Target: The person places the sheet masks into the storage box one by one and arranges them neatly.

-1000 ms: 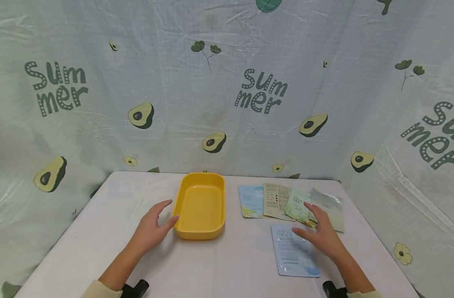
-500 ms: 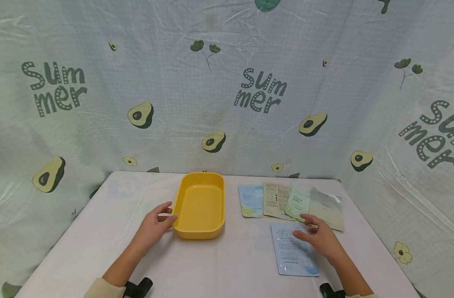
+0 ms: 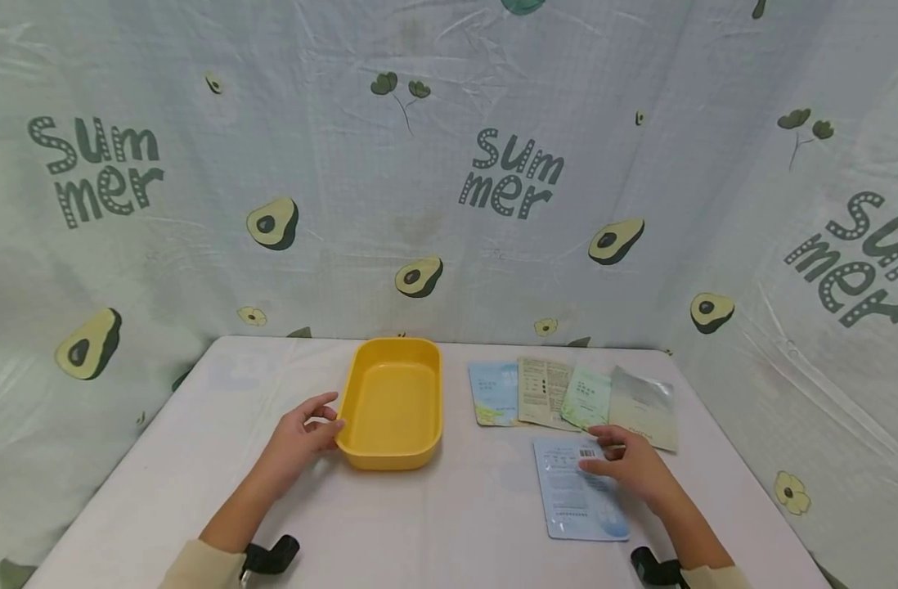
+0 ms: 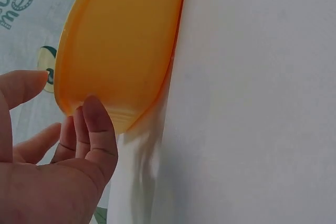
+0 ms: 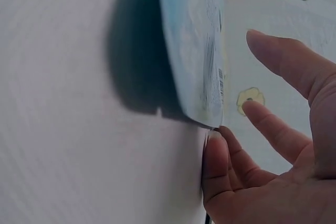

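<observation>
Sleeves (image 3: 202, 564) of pale beige sit nearest to us, each next to a black wrist device (image 3: 272, 556). Just beyond them we see both hands at work over a white surface (image 3: 449, 523). Our left hand (image 3: 298, 438) has its fingers loosely bent at the near left side of the yellow tray (image 3: 390, 401), fingertips at the rim, clasping nothing that we can make out. Our right hand (image 3: 633, 466) hangs over a blue packet (image 3: 577, 507), thumb and fingers well parted and grasping nothing; from the right wrist we see its lower fingertips beside the packet's edge. That packet lies flat, printed side up, to the right of the tray. Past it we find an overlapping row of four more: a light blue packet (image 3: 493, 393), a beige packet (image 3: 543, 391) dense with print, a green packet (image 3: 587, 395) and a silvery packet (image 3: 644, 409). Farthest off we face a pale cloth (image 3: 331, 147) printed with avocados and the word "summer".
</observation>
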A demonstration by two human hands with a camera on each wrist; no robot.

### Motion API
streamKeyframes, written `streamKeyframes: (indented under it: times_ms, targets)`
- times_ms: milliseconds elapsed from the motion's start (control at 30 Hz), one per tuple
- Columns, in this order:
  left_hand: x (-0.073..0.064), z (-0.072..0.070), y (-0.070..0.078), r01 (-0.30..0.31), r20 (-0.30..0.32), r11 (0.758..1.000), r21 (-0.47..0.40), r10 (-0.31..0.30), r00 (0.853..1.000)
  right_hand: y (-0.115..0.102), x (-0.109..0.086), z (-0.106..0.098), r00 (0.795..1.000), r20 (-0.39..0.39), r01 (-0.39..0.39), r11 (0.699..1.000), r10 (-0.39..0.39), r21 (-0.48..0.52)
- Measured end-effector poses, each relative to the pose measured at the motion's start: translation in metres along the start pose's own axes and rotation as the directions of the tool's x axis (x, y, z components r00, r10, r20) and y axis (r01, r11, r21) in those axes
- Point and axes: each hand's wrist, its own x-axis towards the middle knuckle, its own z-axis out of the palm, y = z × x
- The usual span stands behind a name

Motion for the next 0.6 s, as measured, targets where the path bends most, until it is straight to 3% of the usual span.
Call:
streamKeyframes:
  times_ms: [600]
  targets:
    - [0.0058, -0.004, -0.0003, 0.01, 0.093, 0.992, -0.125, 0.002, 0.996, -0.0001, 0.0092, -0.0051, 0.999, 0.035, 0.044, 0.997, -0.042, -0.061]
